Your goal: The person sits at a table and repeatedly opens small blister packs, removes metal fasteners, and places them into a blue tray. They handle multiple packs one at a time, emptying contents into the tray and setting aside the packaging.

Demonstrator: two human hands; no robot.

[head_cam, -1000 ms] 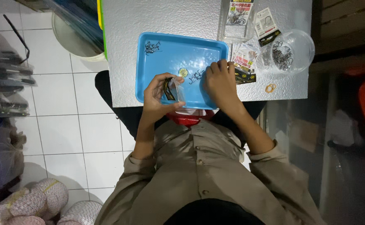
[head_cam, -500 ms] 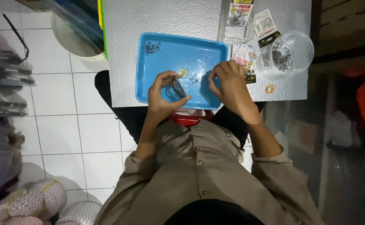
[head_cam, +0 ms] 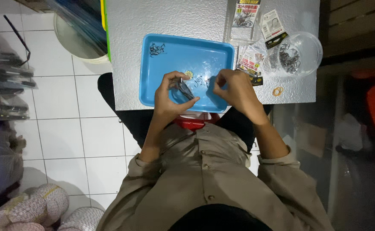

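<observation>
Since the earlier frame the right hand (head_cam: pixel 234 90) has drawn back from the packets toward the middle of the tray, and the left hand (head_cam: pixel 170 96) has turned the small clear packet (head_cam: pixel 185 90) it holds. At far left, white floor tiles (head_cam: pixel 59 111) and a pale round bucket (head_cam: pixel 74 40) sit beside the silver textured tabletop (head_cam: pixel 127 51). On it rests a shallow blue plastic tray (head_cam: pixel 170 51) with a small dark heap of metal hooks (head_cam: pixel 156 50) in its upper left corner. The left hand is pinched shut on the packet over the tray's near edge. Just right, a few loose hooks (head_cam: pixel 201 81) lie on the tray floor — the right hand's fingers are drawn together above them, though what they grip cannot be told. Further right lie printed hook packets (head_cam: pixel 251 60), then a clear round plastic bowl (head_cam: pixel 301 53) holding more hooks, with a small tan rubber band (head_cam: pixel 277 91) below it.
</observation>
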